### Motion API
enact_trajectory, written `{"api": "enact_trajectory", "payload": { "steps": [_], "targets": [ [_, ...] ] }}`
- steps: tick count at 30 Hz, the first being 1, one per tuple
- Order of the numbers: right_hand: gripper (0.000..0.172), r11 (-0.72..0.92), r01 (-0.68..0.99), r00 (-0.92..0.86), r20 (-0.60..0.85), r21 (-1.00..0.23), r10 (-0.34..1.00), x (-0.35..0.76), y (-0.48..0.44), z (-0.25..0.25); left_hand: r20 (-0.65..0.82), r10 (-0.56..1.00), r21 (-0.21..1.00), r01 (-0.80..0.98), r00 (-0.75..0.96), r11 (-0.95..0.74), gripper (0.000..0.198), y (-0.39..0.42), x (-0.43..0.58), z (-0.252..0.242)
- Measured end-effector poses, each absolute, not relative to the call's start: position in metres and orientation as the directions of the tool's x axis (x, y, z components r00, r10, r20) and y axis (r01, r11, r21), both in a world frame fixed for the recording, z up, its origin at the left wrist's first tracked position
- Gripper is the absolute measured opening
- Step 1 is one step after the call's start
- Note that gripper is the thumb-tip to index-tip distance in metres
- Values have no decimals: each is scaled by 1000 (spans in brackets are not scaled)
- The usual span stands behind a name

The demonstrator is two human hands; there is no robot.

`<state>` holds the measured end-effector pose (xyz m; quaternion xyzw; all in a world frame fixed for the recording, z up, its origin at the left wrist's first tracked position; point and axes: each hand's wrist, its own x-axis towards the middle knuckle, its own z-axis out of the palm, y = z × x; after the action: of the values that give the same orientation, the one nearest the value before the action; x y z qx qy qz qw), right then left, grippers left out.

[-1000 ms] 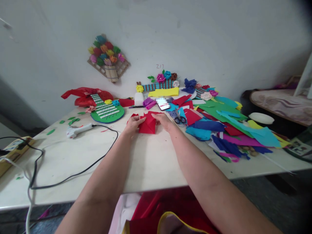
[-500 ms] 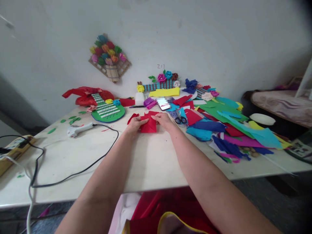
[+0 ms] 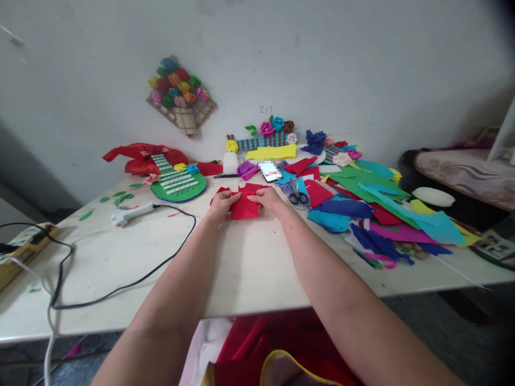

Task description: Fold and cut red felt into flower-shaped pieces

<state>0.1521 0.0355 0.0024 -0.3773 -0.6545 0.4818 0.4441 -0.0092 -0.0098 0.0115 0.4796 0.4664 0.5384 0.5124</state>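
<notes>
- Two hands, left hand [image 3: 222,206] and right hand [image 3: 272,200]: grip of each clamped on red paper [image 3: 244,210], thumbs uppermost.
- Red paper: between both hands, at bench [image 3: 257,262], on the near side of phone [image 3: 270,171].
- Since half a second ago: right hand's thumb lower on the paper's face, paper hardly moved; by judgement, shaping unfinished.
- Rightward: scissors [image 3: 298,194].
- Leftward: white glue gun [image 3: 129,214].

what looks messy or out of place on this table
Mostly the heap of coloured paper on the right, its sheets and scraps jumbled. On the left, a black cable loops loosely from the white tool across the tabletop, and green leaf cutouts lie scattered. The held red paper shows no obvious damage; nothing looks spilled.
</notes>
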Motion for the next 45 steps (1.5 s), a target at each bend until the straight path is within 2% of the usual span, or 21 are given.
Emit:
{"api": "enact_trajectory", "payload": {
  "steps": [7,14,18,20,23,26,30,36,40,45],
  "targets": [
    [40,227,1,-311,215,-974,926,152,31,5,162,985,985,-53,-54,-165,37,-1,-9,4],
    [40,338,88,-246,309,-937,919,152,38,0,156,988,988,-19,-11,-156,37,-2,-10,5],
    [36,234,3,-284,223,-972,932,153,34,3,199,976,980,-12,-87,-201,36,1,-9,5],
    [31,154,11,-312,143,-988,939,154,32,5,211,963,976,-14,-167,-216,37,3,-8,5],
    [22,59,45,-240,46,-997,970,153,30,8,197,953,977,-36,-231,-211,37,5,-9,5],
    [19,55,35,-175,48,-998,983,152,29,10,176,961,981,-42,-215,-189,37,5,-10,4],
    [22,92,74,-206,75,-993,976,152,30,9,169,969,979,-79,-180,-186,38,2,-11,6],
    [23,138,142,-211,106,-980,972,152,37,2,120,990,987,-96,-81,-127,53,-4,-12,9],
    [31,134,95,-226,110,-986,968,151,40,-2,138,990,988,-58,-26,-140,45,3,-14,2],
    [28,138,105,-228,111,-985,967,152,42,-5,164,982,986,52,-99,-159,36,13,-16,-6]
  ]
}}
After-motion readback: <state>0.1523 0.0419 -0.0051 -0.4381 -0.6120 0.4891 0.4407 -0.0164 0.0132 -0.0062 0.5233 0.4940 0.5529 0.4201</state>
